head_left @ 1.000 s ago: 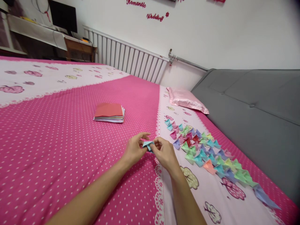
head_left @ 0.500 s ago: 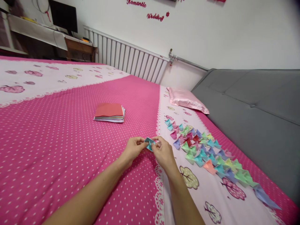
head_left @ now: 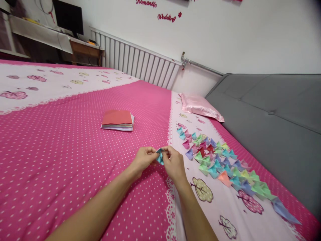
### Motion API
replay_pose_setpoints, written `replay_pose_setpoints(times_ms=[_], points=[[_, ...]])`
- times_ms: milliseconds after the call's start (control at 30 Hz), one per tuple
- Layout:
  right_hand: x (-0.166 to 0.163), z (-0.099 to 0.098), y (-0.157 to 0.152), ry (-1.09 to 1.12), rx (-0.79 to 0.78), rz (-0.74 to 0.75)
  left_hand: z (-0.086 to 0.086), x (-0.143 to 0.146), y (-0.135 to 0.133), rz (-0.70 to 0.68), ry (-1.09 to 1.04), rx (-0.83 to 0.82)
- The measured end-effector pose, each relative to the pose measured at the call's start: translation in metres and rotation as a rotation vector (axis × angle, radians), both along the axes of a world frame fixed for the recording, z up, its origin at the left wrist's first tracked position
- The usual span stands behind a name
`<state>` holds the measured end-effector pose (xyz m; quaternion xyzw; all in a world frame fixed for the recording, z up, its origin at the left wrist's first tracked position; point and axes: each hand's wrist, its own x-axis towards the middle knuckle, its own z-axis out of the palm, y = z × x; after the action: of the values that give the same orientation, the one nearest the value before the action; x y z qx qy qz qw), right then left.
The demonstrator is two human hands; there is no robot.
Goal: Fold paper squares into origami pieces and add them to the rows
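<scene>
Bedspread (head_left: 62, 140), pink with white dots, fills the left of my view. A stack of coloured sheets (head_left: 117, 119) lies on it, red sheet on top, well apart from the hands.

Left hand (head_left: 143, 160) next: fingers curled in, thumb and forefinger closed on the left edge of the blue paper piece (head_left: 159, 156). The piece sits between the two hands, over the bedspread near the lace seam. It is small, part-folded and stood on edge. Right hand (head_left: 174, 164) pinches its other side, fingertips closed over the top fold. I see no gap in either pinch.

Further right, a long band of folded pieces (head_left: 220, 164) in green, blue, pink and lilac lies on the pale strip, near the right hand but not touching it. Pink pillow (head_left: 199, 107) beyond, grey headboard (head_left: 276, 113) at far right.

Handling, my judgement: the piece is thin paper, near weightless, soft until creased and stiffer along the folds, and it crushes easily. Best held at the creased edges with fingertips and light pressure.

Against a second ago: the piece then lay flatter and wider, with the left thumb lifted off it. Now it looks narrower and closed up, and the hands sit closer together. Stack and band are unchanged.
</scene>
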<state>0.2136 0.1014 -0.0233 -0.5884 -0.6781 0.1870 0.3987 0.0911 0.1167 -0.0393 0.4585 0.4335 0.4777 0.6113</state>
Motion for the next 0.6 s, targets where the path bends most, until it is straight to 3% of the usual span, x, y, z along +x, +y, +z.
replay_pose_setpoints(times_ms=[267,600], points=[[0.0009,0.0031,-0.0031,-0.233,0.011,-0.147,-0.0007,-0.0015,0.0012,-0.082,-0.012,0.003],[0.0019,0.0039,-0.0023,-0.066,0.051,-0.038,-0.0022,-0.0007,0.0019,-0.088,0.048,0.022]])
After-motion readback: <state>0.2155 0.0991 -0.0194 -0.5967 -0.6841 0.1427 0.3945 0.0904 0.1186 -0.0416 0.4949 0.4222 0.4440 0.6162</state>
